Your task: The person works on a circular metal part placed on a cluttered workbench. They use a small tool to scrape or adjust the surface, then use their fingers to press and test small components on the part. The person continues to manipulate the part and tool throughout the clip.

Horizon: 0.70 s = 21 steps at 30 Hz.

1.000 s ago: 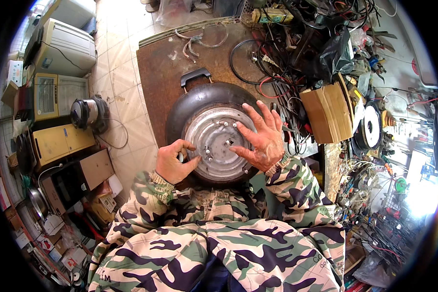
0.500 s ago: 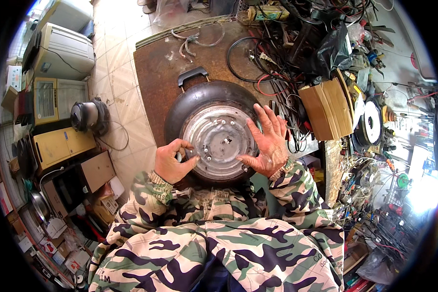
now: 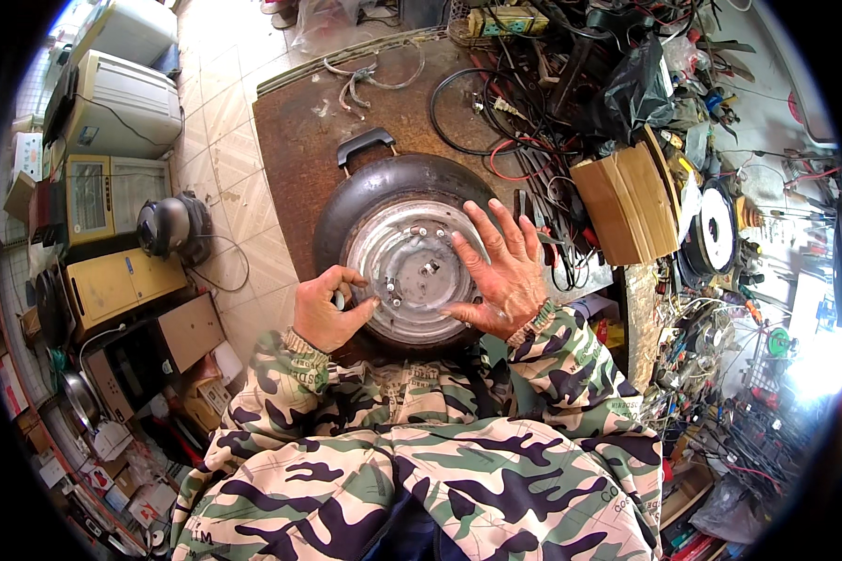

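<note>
On the brown surface point(image 3: 295, 150), cables point(image 3: 433, 107) are lying along the right edge and our dark round pan point(image 3: 333, 217) is resting by the near edge, metal plate point(image 3: 408, 266) up. Our left hand point(image 3: 323, 312) is sitting half-curled at its left rim; we cannot tell whether it is grasping the small grey thing point(image 3: 339, 299) inside. Our right hand point(image 3: 507, 279), released, is lying spread over the plate.
</note>
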{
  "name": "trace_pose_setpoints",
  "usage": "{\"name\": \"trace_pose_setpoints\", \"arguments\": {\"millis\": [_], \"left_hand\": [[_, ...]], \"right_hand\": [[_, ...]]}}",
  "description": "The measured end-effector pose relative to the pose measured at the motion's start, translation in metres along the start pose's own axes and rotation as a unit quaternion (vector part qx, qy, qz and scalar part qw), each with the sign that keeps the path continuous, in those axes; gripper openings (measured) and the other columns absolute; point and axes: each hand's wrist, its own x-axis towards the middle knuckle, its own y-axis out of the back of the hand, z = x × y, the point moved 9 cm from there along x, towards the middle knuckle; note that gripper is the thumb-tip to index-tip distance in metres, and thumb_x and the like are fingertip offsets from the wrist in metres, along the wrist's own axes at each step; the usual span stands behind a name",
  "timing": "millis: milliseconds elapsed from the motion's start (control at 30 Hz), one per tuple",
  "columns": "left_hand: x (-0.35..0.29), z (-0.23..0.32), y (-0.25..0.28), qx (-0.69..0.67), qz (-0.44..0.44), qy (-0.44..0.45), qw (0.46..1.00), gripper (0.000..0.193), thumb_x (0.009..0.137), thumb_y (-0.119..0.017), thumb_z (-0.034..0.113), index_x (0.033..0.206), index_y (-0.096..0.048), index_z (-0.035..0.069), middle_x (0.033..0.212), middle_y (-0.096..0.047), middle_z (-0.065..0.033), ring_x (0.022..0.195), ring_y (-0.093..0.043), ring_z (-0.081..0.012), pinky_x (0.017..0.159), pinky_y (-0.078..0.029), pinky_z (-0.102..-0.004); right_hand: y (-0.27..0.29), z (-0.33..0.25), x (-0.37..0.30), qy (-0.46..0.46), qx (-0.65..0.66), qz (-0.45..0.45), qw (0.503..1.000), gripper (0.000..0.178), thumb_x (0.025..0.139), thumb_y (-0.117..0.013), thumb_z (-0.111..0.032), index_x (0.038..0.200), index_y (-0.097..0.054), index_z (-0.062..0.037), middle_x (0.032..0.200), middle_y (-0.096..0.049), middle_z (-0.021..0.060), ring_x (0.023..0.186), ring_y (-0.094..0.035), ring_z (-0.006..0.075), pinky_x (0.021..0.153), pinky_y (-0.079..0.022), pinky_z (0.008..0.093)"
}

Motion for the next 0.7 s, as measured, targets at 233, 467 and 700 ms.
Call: {"name": "trace_pose_setpoints", "arguments": {"millis": [233, 467, 700], "left_hand": [[0.000, -0.001, 0.002, 0.005, 0.015, -0.010, 1.000, 0.032, 0.075, -0.093, 0.016, 0.099, -0.074, 0.007, 0.067, -0.060, -0.0042, 0.059, -0.061, -0.0149, 0.060, -0.050, -0.0305], [0.000, -0.001, 0.002, -0.002, 0.018, -0.009, 1.000, 0.031, 0.075, -0.093, 0.015, 0.099, -0.074, 0.008, 0.065, -0.060, -0.0041, 0.058, -0.059, -0.0155, 0.058, -0.049, -0.0309], [0.000, -0.002, 0.002, 0.000, 0.012, -0.006, 1.000, 0.032, 0.075, -0.093, 0.016, 0.100, -0.074, 0.008, 0.065, -0.060, -0.0044, 0.057, -0.059, -0.0157, 0.057, -0.049, -0.0311]], "right_hand": [[0.001, 0.002, 0.007, 0.016, 0.014, 0.002, 1.000, 0.074, 0.082, -0.084, -0.061, 0.140, -0.073, -0.0168, 0.176, -0.032, 0.0171, 0.163, -0.022, 0.0441, 0.128, -0.016, 0.0665], [0.014, 0.013, 0.002, 0.015, 0.029, 0.039, 0.999, 0.065, 0.082, -0.088, -0.055, 0.132, -0.077, -0.0151, 0.172, -0.040, 0.0185, 0.162, -0.028, 0.0423, 0.128, -0.017, 0.0642], [0.007, 0.008, 0.002, 0.014, 0.022, 0.031, 0.999, 0.066, 0.085, -0.085, -0.056, 0.139, -0.074, -0.0199, 0.174, -0.035, 0.0190, 0.162, -0.026, 0.0426, 0.128, -0.017, 0.0640]]}}
